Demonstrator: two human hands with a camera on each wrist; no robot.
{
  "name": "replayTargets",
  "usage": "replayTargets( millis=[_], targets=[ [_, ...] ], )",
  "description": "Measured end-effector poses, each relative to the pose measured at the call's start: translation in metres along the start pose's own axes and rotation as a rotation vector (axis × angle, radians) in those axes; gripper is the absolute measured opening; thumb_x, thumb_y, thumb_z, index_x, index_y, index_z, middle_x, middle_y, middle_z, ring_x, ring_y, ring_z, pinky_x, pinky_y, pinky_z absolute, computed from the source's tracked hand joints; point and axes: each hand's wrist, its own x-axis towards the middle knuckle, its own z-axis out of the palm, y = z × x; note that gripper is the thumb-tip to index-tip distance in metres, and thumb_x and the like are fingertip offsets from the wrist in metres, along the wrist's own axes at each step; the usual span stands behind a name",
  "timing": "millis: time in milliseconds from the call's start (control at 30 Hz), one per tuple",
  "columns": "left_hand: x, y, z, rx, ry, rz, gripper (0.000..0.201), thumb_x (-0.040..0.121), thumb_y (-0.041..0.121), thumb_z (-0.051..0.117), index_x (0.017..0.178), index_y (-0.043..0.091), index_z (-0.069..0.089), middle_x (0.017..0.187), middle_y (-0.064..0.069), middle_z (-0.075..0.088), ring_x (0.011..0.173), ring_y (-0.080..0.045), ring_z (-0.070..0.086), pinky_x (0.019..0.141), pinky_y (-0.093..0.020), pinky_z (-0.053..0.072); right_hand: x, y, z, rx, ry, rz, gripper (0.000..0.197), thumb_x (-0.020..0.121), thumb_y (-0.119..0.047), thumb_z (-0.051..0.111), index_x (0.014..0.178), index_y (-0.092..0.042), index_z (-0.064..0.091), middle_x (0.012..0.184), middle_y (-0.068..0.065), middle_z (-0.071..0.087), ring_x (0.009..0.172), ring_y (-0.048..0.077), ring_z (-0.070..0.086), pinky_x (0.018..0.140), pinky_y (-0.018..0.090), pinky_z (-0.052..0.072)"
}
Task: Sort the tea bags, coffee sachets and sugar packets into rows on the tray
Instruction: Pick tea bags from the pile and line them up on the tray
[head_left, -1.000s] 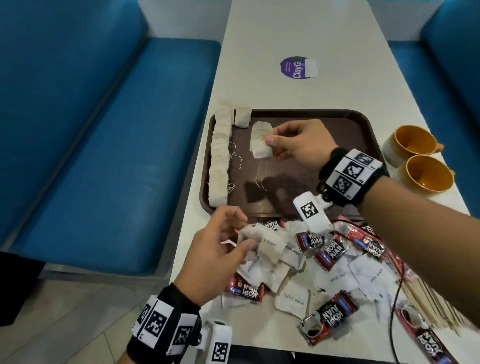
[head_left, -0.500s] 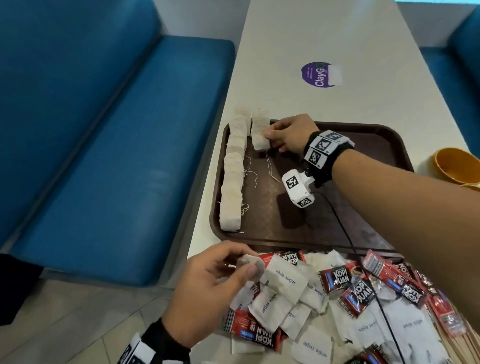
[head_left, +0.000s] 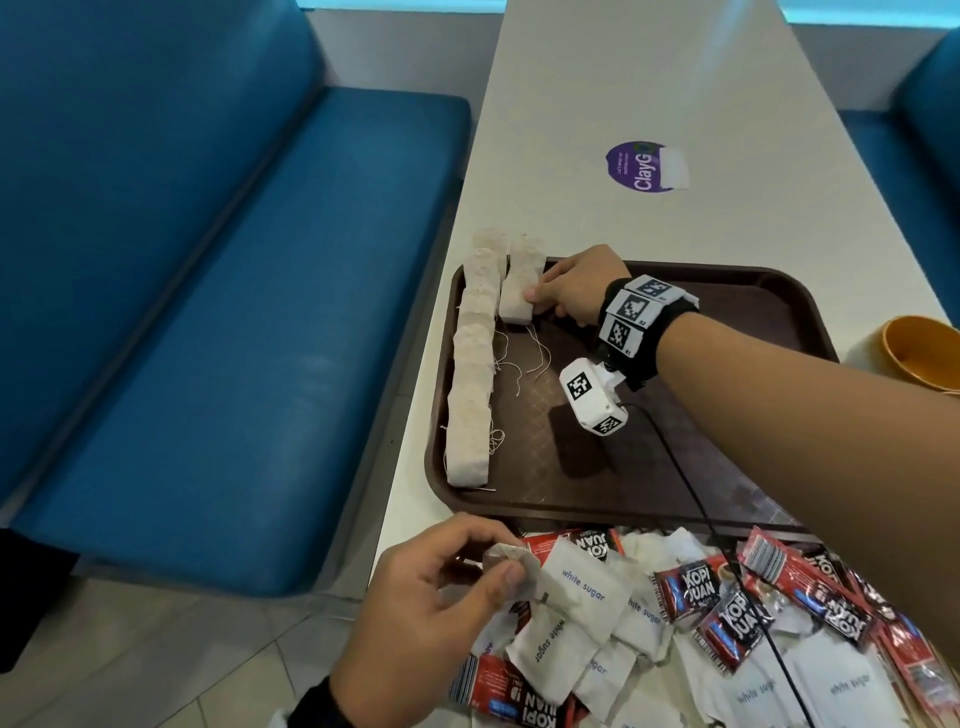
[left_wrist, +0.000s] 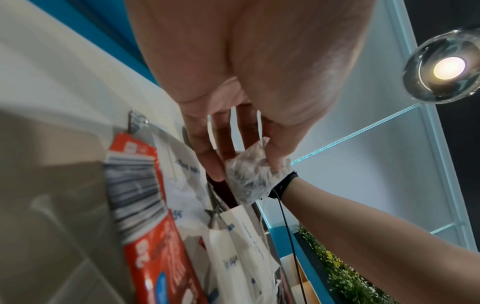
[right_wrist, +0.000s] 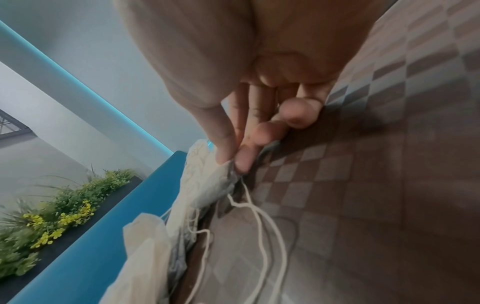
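Right hand (head_left: 571, 288) pinches a tea bag (head_left: 517, 306) down beside the row at the tray (head_left: 727, 467)'s upper left, starting a second; left hand (head_left: 441, 597), lower frame, pinches another tea bag (left_wrist: 249, 179) ready

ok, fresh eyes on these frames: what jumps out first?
Probably the long row of tea bags along the left edge of the brown tray, with the right hand pinching a tea bag in a second row beside it. Next, the jumbled heap of sugar packets and red coffee sachets on the table nearer the camera, where the left hand pinches another tea bag.
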Motion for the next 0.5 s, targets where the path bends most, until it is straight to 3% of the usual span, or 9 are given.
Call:
replayTargets(
  millis=[133, 200, 267, 400, 500],
  targets=[
    [-0.001, 0.001, -0.002, 0.012, 0.022, -0.019, 0.008, 0.087, 0.029, 0.076, 0.093, 0.034, 0.076, 0.093, 0.001, 0.076, 0.089, -0.019, 0.072, 0.078, -0.041, 0.062, -0.002, 0.0, -0.001, -0.014, 0.021, 0.0, 0.016, 0.086, -0.029, 0.082, 0.085, -0.017, 0.072, 0.078, 0.001, 0.076, 0.047, 0.006, 0.057, 0.036, 0.015, 0.041],
    [-0.002, 0.0, -0.004, 0.03, 0.031, -0.029, 0.008, 0.086, 0.032, 0.076, 0.094, 0.035, 0.075, 0.093, 0.002, 0.076, 0.089, -0.019, 0.072, 0.079, -0.044, 0.062, -0.004, 0.001, 0.0, -0.003, 0.051, 0.002, 0.02, 0.088, -0.032, 0.079, 0.091, -0.016, 0.069, 0.077, 0.001, 0.075, 0.051, 0.01, 0.058, 0.041, 0.02, 0.044],
    [-0.001, -0.002, -0.005, 0.046, 0.033, -0.025, 0.008, 0.087, 0.033, 0.076, 0.095, 0.035, 0.075, 0.094, 0.003, 0.076, 0.09, -0.019, 0.072, 0.079, -0.044, 0.062, -0.007, 0.002, 0.001, -0.016, 0.077, -0.028, 0.027, 0.085, -0.036, 0.081, 0.094, -0.016, 0.064, 0.077, 0.0, 0.075, 0.055, 0.012, 0.061, 0.048, 0.025, 0.047],
    [0.0, -0.001, -0.003, 0.056, 0.027, -0.013, 0.009, 0.088, 0.03, 0.076, 0.095, 0.036, 0.075, 0.093, 0.004, 0.076, 0.089, -0.018, 0.072, 0.078, -0.037, 0.062, -0.012, 0.006, 0.005, -0.052, 0.047, -0.078, 0.031, 0.075, -0.035, 0.09, 0.081, -0.018, 0.065, 0.079, 0.001, 0.078, 0.058, 0.012, 0.066, 0.056, 0.028, 0.051],
    [0.0, 0.001, -0.001, 0.048, 0.007, -0.02, 0.009, 0.089, 0.028, 0.076, 0.094, 0.036, 0.075, 0.093, 0.004, 0.076, 0.091, -0.017, 0.071, 0.077, -0.032, 0.06, -0.011, 0.007, 0.008, -0.078, 0.045, -0.085, 0.031, 0.067, -0.032, 0.096, 0.08, -0.018, 0.072, 0.084, 0.002, 0.077, 0.077, 0.02, 0.074, 0.079, 0.038, 0.062]
  ],
)
